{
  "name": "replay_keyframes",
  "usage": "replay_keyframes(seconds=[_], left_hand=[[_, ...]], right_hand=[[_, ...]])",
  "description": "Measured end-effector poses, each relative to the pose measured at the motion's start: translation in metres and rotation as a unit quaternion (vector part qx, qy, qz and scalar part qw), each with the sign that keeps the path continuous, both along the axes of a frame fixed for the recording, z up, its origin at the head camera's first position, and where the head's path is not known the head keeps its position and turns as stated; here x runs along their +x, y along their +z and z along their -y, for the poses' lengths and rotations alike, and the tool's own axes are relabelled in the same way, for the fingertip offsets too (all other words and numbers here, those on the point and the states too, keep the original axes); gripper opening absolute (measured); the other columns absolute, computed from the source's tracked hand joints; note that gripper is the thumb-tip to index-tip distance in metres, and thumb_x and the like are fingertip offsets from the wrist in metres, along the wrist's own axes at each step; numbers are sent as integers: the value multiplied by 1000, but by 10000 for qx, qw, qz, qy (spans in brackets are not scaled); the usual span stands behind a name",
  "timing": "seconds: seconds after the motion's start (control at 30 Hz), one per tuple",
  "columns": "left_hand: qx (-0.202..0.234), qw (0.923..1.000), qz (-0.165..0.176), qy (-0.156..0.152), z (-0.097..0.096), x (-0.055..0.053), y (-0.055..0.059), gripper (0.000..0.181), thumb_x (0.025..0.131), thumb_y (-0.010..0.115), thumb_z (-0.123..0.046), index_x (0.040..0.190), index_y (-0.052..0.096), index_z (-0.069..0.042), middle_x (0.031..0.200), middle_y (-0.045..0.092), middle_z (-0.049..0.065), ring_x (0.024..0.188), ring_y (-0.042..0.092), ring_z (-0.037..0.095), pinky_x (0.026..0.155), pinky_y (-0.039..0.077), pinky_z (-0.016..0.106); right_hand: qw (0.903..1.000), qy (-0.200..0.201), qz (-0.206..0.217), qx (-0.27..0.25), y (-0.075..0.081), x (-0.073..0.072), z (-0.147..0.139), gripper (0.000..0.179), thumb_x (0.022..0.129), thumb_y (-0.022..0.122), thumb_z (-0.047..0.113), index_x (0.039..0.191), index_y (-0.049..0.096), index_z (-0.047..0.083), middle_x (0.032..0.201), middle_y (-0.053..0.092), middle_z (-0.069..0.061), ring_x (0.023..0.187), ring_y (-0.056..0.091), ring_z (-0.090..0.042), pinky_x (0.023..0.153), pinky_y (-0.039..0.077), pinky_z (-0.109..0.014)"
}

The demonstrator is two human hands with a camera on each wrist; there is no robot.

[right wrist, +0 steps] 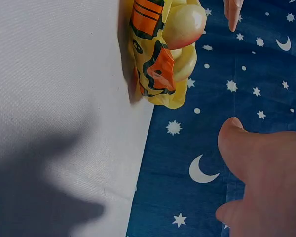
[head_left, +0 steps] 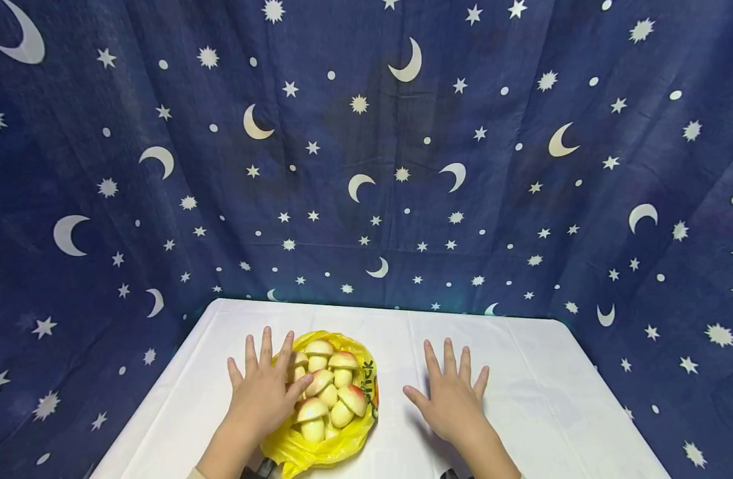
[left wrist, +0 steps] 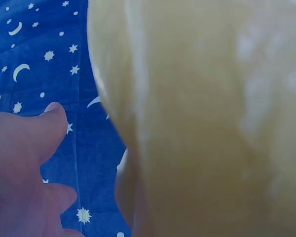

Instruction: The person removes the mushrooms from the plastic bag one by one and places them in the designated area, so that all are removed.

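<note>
A blue cloth patterned with moons and stars curves from nine o'clock through twelve to three around the white table. The left hand is spread wide, gripping nothing, at the nine o'clock side of the yellow bag; its thumb overlaps the bag's mushrooms, though contact cannot be told. Pale, red-tinged mushrooms crowd the bag, whose three o'clock side bears dark lettering. Well apart at three o'clock, the right hand, fingers fanned and empty, hovers above its shadow.

Dk blue backdrop w/ pale moon/star print, white-covered tbl in front
</note>
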State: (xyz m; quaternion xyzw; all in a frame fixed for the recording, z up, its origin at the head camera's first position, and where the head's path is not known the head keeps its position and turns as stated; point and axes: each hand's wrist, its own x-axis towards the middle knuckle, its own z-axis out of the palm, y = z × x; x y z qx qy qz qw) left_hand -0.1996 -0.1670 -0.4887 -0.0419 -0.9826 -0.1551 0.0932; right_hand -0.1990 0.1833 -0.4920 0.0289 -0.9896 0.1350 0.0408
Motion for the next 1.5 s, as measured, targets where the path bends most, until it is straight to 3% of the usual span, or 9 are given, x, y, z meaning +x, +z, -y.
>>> replay_keyframes(seconds=[0.47,0.9,1.3,1.5], left_hand=[[124,9995,253,-112,7,1,5,88,105,52,-68,174,19,-25,179,7,28,162,7,63,117,9,93],[685,9957,547,-300,24,-1,-2,84,108,57,-54,174,19,-19,178,6,31,162,6,63,119,19,88],[1312,9845,1125,-308,33,4,1,84,107,63,-47,174,18,-24,178,2,32,162,7,61,122,20,80],[1674,9774,1251,-323,35,4,-1,84,106,66,-45,174,19,-29,179,4,29,161,16,59,121,24,80]], right_hand=[[9999,49,-3,-128,0,-2,2,99,97,68,64,173,24,20,179,9,-28,163,-2,-62,117,-5,-92],[9987,443,-120,-230,-6,-3,3,96,95,72,63,171,31,23,180,15,-21,166,4,-55,120,1,-89],[9920,1022,-563,-489,-11,-3,7,89,93,78,56,167,41,24,179,25,-15,167,15,-49,123,12,-85],[9880,1244,-748,-532,-12,-2,9,84,95,76,55,165,44,23,178,29,-14,165,21,-48,123,19,-84]])
